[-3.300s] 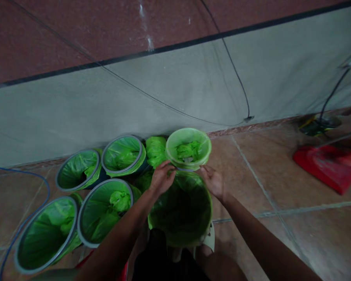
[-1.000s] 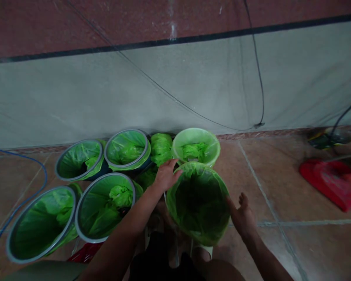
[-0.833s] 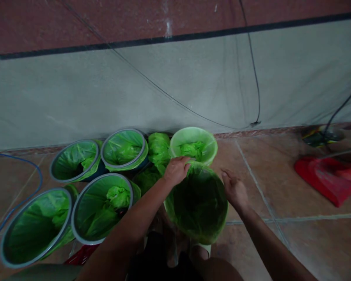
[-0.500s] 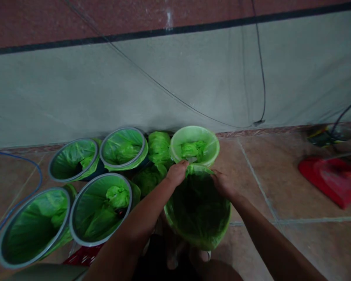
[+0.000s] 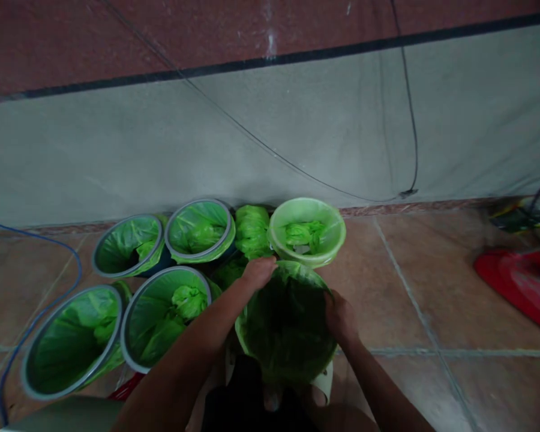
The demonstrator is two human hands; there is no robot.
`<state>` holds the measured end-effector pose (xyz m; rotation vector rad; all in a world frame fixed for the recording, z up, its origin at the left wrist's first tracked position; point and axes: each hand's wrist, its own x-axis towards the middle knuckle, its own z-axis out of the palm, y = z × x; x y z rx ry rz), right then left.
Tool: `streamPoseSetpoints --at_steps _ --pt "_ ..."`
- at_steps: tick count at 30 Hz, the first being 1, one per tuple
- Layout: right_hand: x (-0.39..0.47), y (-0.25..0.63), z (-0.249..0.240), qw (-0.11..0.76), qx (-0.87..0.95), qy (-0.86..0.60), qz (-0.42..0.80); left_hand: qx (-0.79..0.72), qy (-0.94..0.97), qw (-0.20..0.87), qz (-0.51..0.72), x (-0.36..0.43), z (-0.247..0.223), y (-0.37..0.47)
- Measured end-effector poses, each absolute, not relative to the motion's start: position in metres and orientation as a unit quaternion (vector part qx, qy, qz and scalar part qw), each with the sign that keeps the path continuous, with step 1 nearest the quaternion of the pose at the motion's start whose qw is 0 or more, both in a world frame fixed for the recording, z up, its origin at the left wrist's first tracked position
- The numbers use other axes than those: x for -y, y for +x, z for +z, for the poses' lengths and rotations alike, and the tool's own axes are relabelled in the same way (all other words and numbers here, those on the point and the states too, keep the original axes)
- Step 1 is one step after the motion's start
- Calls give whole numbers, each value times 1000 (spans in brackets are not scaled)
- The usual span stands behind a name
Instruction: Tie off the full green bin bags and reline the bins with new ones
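A small bin with a green plastic liner [image 5: 288, 324] stands right in front of me on the floor. My left hand [image 5: 257, 273] grips the liner at the bin's far-left rim. My right hand [image 5: 341, 318] holds the liner at the right rim. Just behind it stands a pale green bin [image 5: 306, 231] with a crumpled green bag inside. Several grey-rimmed bins with green liners [image 5: 164, 315] stand to the left. A loose green bag [image 5: 251, 228] lies between the bins.
A grey wall [image 5: 270, 132] with thin cables runs behind the bins. A red dustpan [image 5: 517, 282] lies on the tiled floor at the right. A blue hose [image 5: 49, 300] curls along the floor at the left.
The pale green bin went from my hands to the floor behind. My right hand came back from the side onto the front bin's right rim. My left hand stayed at the far-left rim.
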<state>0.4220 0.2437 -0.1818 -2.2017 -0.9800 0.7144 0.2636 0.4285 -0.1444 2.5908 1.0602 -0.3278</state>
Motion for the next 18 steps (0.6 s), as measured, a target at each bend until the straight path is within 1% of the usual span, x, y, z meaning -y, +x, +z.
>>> streamPoseSetpoints --at_steps 3,6,9,11,13,15,18 --pt "-225 415 -187 286 360 -844 276 -361 908 186 -99 -429 -137 256" --pt "-211 427 -185 262 352 -857 271 -391 896 211 -31 -425 -128 241" --pt "-223 442 -166 258 398 -860 190 -468 854 223 39 -413 -121 218" --pt "-252 446 -148 273 490 -813 156 -526 816 231 62 -403 -120 206" --pt "-289 443 -136 259 593 -746 157 -564 790 233 60 -391 -125 200" --pt "-325 434 -134 215 676 -682 177 -576 785 225 36 -382 -132 200" --pt "-357 425 -148 150 698 -657 242 -570 795 205 -40 -372 -146 203"
